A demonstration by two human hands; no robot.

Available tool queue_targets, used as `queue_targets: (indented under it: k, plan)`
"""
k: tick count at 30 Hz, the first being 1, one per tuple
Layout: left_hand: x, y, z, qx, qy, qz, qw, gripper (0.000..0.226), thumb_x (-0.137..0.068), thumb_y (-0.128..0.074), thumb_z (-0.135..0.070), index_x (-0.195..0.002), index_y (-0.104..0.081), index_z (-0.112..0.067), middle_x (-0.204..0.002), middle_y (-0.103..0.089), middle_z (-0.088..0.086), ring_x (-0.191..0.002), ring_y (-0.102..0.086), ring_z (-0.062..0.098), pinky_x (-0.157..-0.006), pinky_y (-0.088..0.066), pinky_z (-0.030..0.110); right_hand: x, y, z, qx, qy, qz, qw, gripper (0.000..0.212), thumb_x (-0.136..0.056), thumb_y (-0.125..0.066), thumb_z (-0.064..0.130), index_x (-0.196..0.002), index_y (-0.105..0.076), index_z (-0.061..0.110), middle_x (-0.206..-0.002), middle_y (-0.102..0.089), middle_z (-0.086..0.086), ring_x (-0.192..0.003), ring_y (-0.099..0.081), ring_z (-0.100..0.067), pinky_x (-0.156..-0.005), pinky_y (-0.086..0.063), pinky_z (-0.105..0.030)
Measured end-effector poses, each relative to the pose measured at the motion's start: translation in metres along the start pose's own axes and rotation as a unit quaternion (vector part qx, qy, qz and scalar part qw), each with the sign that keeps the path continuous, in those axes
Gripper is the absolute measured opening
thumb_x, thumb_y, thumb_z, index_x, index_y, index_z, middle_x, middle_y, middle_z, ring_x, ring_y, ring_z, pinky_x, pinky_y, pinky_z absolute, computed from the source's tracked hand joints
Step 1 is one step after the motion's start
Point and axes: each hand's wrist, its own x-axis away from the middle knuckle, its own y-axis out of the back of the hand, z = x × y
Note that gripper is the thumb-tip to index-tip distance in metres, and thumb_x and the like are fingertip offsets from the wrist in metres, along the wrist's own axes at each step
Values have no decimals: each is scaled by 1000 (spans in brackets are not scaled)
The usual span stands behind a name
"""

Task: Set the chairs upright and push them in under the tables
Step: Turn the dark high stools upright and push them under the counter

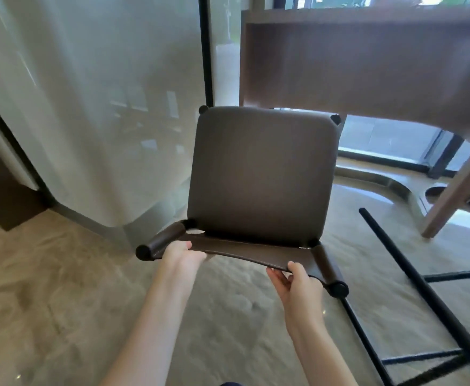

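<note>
A brown leather chair [261,174] stands upright in front of me, seen from above, its seat facing a wooden table [367,59] just beyond it. The front edge of the seat sits at the table's near edge. My left hand [182,254] grips the left end of the chair's curved leather backrest strap, and my right hand [292,285] grips its right end. Black caps mark the chair's frame corners.
A second chair's black metal frame [411,274] lies tipped over on the floor at the right. A table leg [456,188] slants down at the right. A frosted glass partition [89,107] stands close on the left. Pale stone floor lies underneath.
</note>
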Motion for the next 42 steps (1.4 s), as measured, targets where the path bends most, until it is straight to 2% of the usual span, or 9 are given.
queue_targets:
  k: [7, 10, 12, 17, 20, 24, 29, 34, 42]
  plan:
    - [5, -95, -19, -87, 14, 15, 996, 31, -97, -28, 2, -119, -49, -6, -128, -44, 17, -122, -44, 38, -102, -38, 57, -29, -67, 69, 26, 37, 22, 999, 10, -98, -51, 12, -98, -50, 2, -109, -53, -15, -92, -67, -22, -63, -54, -24]
    - [-8, -127, -22, -110, -6, 63, 992, 21, -101, -30, 2, -85, -45, 0, -101, -49, 16, -85, -49, 31, -93, -45, 42, -48, -97, 94, 8, 63, -2, 998, 5, -96, -50, 5, -98, -51, 1, -95, -49, -12, -77, -62, -17, -67, -57, -29]
    - [-18, -148, -24, -128, 2, 83, 988, 23, -101, -32, 2, -81, -44, 1, -86, -48, 16, -73, -45, 30, -99, -42, 43, -60, -114, 110, -4, 79, -26, 997, 8, -94, -50, 0, -86, -50, 2, -84, -51, -11, -69, -59, -17, -63, -57, -29]
    - [-35, -210, -36, -144, 10, 124, 982, 21, -99, -36, 4, -81, -45, 3, -84, -45, 17, -78, -45, 30, -106, -38, 50, -89, -151, 149, -47, 78, -25, 996, 11, -92, -52, -4, -81, -54, 0, -73, -53, -14, -68, -59, -23, -71, -56, -37]
    - [-48, -244, -39, -153, -13, 128, 980, 15, -97, -38, 6, -86, -47, 2, -87, -45, 18, -79, -46, 30, -96, -44, 51, -112, -168, 173, -12, 55, -20, 998, 9, -91, -56, 1, -83, -54, -1, -67, -51, -12, -66, -57, -23, -60, -57, -34]
    - [-59, -274, -39, -173, -71, 111, 976, 35, -91, -39, 12, -124, -46, 5, -92, -48, 22, -78, -49, 34, -79, -48, 51, -137, -183, 206, 35, -14, -37, 999, 17, -91, -57, 2, -75, -50, 3, -43, -41, -4, -61, -50, -20, -44, -56, -30]
    - [-40, -312, -46, -205, -93, 76, 971, 49, -85, -37, 19, -133, -38, 9, -123, -47, 29, -94, -49, 39, -77, -50, 50, -162, -214, 239, 17, -163, -33, 986, 11, -93, -52, 10, -85, -46, 9, -79, -53, -12, -30, -33, -10, -28, -30, -12]
    - [-37, -356, -50, -215, -97, 26, 972, 53, -84, -36, 21, -134, -36, 3, -133, -43, 26, -98, -47, 38, -84, -51, 54, -186, -247, 266, -30, -205, -84, 975, 28, -98, -42, 6, -74, -30, 14, -50, -23, -2, -21, -17, -10, -25, -14, -10]
    - [-39, -431, -58, -249, -60, -72, 964, 48, -88, -37, 17, -133, -38, -1, -136, -45, 24, -108, -53, 40, -78, -49, 44, -209, -303, 309, 73, -228, -139, 961, 29, -100, -38, 5, -73, -31, 12, -58, -23, 0, -20, -18, -8, -26, -12, -10]
